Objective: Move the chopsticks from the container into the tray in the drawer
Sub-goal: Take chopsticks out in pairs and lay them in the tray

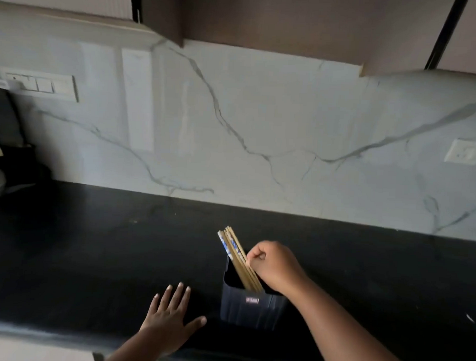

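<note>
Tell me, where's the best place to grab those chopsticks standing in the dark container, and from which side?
Probably the bare stretch of the chopsticks just above the rim of the container, coming from the right. They lean up and to the left as one bundle, so the right hand, already there, can close around them and draw them out along that slant.

One dark container [250,305], one bundle of chopsticks [235,254], exact number unclear, two hands, two wall switch plates.
</note>
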Demonstrator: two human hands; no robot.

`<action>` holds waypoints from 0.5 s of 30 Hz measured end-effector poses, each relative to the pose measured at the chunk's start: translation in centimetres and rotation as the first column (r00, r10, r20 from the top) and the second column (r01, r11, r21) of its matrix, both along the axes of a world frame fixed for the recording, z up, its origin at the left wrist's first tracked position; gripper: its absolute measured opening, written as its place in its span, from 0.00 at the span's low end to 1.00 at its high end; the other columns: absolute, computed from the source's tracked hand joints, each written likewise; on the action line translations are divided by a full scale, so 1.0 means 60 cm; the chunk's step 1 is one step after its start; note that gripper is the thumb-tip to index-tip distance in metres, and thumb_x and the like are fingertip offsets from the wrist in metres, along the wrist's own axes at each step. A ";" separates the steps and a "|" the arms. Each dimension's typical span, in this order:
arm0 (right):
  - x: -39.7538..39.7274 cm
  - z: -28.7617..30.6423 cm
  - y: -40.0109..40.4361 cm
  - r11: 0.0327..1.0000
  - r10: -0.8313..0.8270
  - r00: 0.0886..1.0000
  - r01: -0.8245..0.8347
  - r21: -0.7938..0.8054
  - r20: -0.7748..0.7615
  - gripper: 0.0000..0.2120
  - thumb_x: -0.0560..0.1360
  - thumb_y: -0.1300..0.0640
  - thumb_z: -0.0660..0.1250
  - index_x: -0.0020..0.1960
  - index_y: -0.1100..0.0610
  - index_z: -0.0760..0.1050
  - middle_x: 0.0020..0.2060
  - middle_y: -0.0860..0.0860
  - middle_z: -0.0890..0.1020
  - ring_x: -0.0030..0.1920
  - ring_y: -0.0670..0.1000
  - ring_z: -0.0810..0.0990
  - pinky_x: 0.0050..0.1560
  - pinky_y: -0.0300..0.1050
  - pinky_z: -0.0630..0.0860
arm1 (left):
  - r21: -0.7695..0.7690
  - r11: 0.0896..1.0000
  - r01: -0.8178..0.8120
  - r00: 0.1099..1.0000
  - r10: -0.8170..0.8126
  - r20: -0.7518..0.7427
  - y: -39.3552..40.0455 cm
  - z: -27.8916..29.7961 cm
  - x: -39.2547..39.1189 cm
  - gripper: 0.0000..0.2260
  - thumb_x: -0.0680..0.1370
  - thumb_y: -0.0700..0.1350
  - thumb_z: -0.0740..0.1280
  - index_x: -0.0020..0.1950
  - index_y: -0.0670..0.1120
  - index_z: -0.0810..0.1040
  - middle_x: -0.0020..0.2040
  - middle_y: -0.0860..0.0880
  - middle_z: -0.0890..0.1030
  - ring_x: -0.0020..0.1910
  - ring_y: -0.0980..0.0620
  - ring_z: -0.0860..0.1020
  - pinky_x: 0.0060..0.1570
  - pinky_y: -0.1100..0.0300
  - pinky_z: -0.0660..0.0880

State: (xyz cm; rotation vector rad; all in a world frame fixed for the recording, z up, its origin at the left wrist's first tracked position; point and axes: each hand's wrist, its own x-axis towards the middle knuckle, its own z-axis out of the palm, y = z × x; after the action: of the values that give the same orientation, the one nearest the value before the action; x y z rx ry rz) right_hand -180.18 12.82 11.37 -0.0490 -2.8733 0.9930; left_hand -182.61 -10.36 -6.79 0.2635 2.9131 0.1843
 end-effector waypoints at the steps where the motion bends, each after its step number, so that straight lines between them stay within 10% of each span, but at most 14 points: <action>1: -0.016 -0.011 0.005 1.000 -0.009 1.000 0.009 0.010 0.024 0.05 0.72 0.59 0.67 0.42 0.50 0.80 0.37 0.43 0.82 0.40 0.44 0.81 0.45 0.45 0.81 | 0.000 1.000 0.002 1.000 -0.002 0.009 0.001 0.002 -0.002 0.43 0.73 0.74 0.44 0.79 0.50 0.38 0.79 0.50 0.37 0.77 0.48 0.36 0.74 0.48 0.37; 6: -0.072 -0.074 0.021 0.995 -0.088 0.987 0.094 -0.040 0.137 0.09 0.72 0.54 0.73 0.51 0.49 0.77 0.48 0.46 0.81 0.47 0.46 0.80 0.49 0.44 0.78 | 0.000 1.000 -0.008 1.000 0.008 0.029 -0.001 0.005 -0.006 0.44 0.72 0.75 0.45 0.79 0.51 0.38 0.79 0.51 0.37 0.77 0.48 0.36 0.73 0.48 0.37; 15: -0.098 -0.107 0.023 0.997 -0.038 0.981 0.050 -0.058 0.192 0.06 0.73 0.54 0.74 0.48 0.50 0.78 0.38 0.43 0.81 0.38 0.42 0.79 0.33 0.36 0.69 | -0.013 1.000 0.010 1.000 -0.009 0.026 -0.004 0.004 -0.008 0.43 0.72 0.75 0.44 0.79 0.51 0.39 0.79 0.50 0.37 0.77 0.47 0.36 0.74 0.47 0.37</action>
State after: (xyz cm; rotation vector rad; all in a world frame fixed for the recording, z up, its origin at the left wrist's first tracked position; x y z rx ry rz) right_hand -186.06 14.19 4.93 -0.2238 -2.9956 1.1284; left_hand -183.10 -10.60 -6.55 0.2709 2.8857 0.1651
